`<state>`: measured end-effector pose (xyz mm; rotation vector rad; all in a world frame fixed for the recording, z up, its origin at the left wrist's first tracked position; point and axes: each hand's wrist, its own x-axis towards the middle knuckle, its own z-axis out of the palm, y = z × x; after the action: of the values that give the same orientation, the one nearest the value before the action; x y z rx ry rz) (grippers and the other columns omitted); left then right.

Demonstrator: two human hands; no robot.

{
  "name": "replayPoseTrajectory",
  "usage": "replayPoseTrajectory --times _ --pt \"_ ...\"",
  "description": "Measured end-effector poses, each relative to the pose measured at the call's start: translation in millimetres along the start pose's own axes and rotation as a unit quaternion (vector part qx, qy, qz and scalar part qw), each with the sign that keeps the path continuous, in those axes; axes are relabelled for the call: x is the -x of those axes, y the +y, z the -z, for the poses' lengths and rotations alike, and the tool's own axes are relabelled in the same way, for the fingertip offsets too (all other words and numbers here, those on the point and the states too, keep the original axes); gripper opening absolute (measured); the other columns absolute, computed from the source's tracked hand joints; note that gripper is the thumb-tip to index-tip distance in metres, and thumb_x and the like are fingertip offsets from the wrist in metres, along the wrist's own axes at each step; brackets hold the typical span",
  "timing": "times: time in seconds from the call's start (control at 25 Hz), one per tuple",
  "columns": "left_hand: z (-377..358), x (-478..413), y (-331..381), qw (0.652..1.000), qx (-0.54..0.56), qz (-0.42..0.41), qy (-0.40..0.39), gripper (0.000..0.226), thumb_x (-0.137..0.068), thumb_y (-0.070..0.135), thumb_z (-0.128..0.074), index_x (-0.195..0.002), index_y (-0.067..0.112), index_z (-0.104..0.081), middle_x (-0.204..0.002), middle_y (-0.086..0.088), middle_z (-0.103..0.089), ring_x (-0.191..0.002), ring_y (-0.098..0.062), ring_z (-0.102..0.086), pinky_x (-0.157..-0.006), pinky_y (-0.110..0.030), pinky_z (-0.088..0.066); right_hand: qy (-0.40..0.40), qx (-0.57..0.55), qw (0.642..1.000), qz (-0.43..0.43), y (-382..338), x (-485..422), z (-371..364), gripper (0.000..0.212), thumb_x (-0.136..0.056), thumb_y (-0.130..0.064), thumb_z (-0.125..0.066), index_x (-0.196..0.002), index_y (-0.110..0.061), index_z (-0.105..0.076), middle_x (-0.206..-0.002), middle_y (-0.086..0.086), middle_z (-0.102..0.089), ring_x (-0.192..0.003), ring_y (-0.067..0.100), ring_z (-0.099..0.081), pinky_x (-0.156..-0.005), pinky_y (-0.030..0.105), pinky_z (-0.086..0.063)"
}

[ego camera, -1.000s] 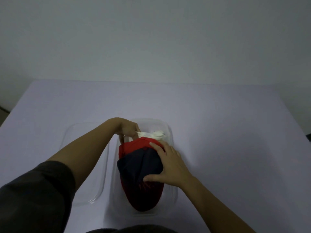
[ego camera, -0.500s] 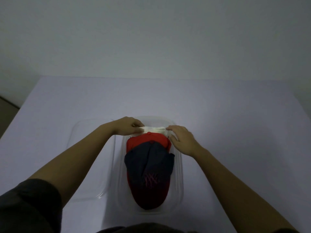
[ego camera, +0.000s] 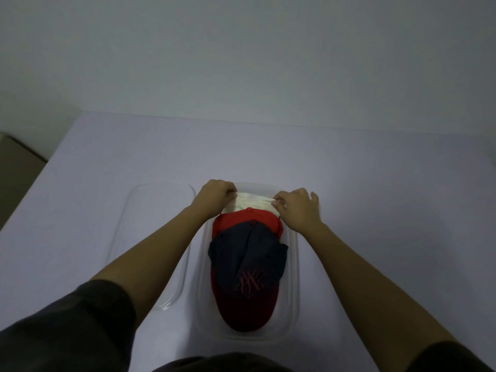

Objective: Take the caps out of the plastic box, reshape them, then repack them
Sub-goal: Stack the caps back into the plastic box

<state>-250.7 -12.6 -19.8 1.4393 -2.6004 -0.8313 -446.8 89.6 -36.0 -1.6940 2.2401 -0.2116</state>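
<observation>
On the lilac table (ego camera: 375, 183), the clear plastic box (ego camera: 294, 277), its lid (ego camera: 150, 237) just beside it, holds the red cap (ego camera: 247, 312) and navy cap (ego camera: 247, 256). The right hand (ego camera: 298, 208) has left the navy cap and joined the left hand (ego camera: 214, 194). Both now pinch the white cap (ego camera: 252, 204) at the box's far end, so that cap is likely the one being handled.

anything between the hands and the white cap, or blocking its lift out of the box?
Nothing between: left hand and right hand pinch the white cap at its ends. The plastic box is open, its lid lying to its left. Only the red cap, under the navy cap, seems to overlap the white one's near edge.
</observation>
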Motion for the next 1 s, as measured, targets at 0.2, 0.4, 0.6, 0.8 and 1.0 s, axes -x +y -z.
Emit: replayPoseTrajectory --times 0.2,0.4,0.6,0.8,1.0 --pt "-2.9 63.9 22.7 0.974 0.166 0.057 0.141 0.039 -0.100 0.022 -0.036 -0.135 0.007 -0.046 -0.137 -0.002 -0.051 -0.125 -0.017 -0.048 -0.105 -0.016 -0.030 0.086 -0.295 0.951 0.033 -7.8 45.4 -0.7 0.041 -0.100 -0.027 -0.033 -0.136 -0.011 -0.044 -0.137 0.005 -0.049 -0.124 0.010 -0.042 -0.107 0.020 -0.027" --pt "-61.2 118.6 50.8 0.927 0.309 0.113 0.179 0.048 -0.102 0.026 -0.025 -0.147 0.014 -0.020 -0.147 0.013 -0.023 -0.132 0.002 -0.020 -0.107 -0.004 -0.009 0.038 -0.386 0.922 -0.015 -41.5 102.4 -35.3 0.050 -0.100 -0.036 -0.024 -0.147 -0.022 -0.020 -0.151 -0.016 -0.015 -0.140 -0.002 -0.013 -0.112 0.010 -0.009" --pt "-96.4 93.2 28.2 0.939 0.271 0.138 0.159 0.057 -0.098 0.043 -0.017 -0.149 0.018 -0.017 -0.158 0.001 -0.010 -0.144 -0.009 -0.007 -0.114 -0.023 -0.005 0.024 -0.335 0.938 -0.083 -55.0 92.3 -59.3 0.055 -0.100 -0.041 -0.017 -0.148 -0.023 0.001 -0.158 -0.006 0.008 -0.144 0.006 0.005 -0.116 0.026 0.004" --pt "-87.6 93.9 30.3 0.938 0.293 0.119 0.142 0.051 -0.101 0.034 -0.020 -0.148 0.016 -0.014 -0.154 0.006 -0.015 -0.143 -0.008 -0.008 -0.112 -0.019 -0.003 0.047 -0.292 0.955 -0.035 -53.7 96.2 -60.3 0.058 -0.096 -0.046 -0.013 -0.143 -0.024 0.011 -0.154 -0.006 0.016 -0.144 0.006 0.011 -0.120 0.033 0.003" --pt "-38.4 65.0 22.7 0.969 0.194 0.077 0.133 0.032 -0.098 0.011 -0.038 -0.124 0.002 -0.053 -0.127 -0.012 -0.058 -0.120 -0.027 -0.051 -0.095 -0.018 -0.033 0.064 -0.200 0.977 0.042 -54.0 106.2 -54.9 0.084 -0.084 -0.071 -0.023 -0.144 -0.025 0.016 -0.153 -0.009 0.022 -0.142 0.005 0.020 -0.118 0.033 0.010"
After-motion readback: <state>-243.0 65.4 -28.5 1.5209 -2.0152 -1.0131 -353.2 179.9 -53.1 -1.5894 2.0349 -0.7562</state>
